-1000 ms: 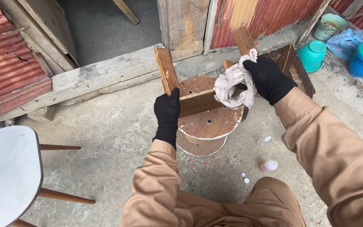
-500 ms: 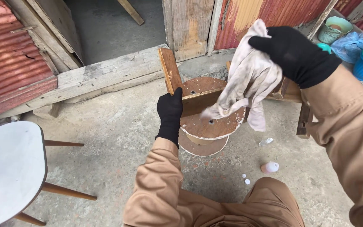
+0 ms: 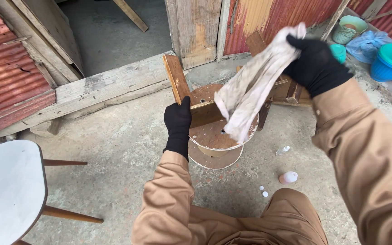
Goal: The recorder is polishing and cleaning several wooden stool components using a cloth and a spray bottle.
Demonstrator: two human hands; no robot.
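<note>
A gloved left hand (image 3: 178, 122) grips a wooden frame (image 3: 191, 102) on a cable spool (image 3: 216, 136). At two o'clock, the right hand (image 3: 311, 63) clutches a dangling rag (image 3: 250, 86); bunching it tighter would likely wipe better.

The 1 head-worn camera looks steeply down and forward from close above the person's black-gloved left hand (image 3: 178, 124) and black-gloved right hand (image 3: 316, 63), facing the grey concrete floor (image 3: 114, 149) below them and the rusty red corrugated metal wall (image 3: 282, 16) just beyond them.
</note>
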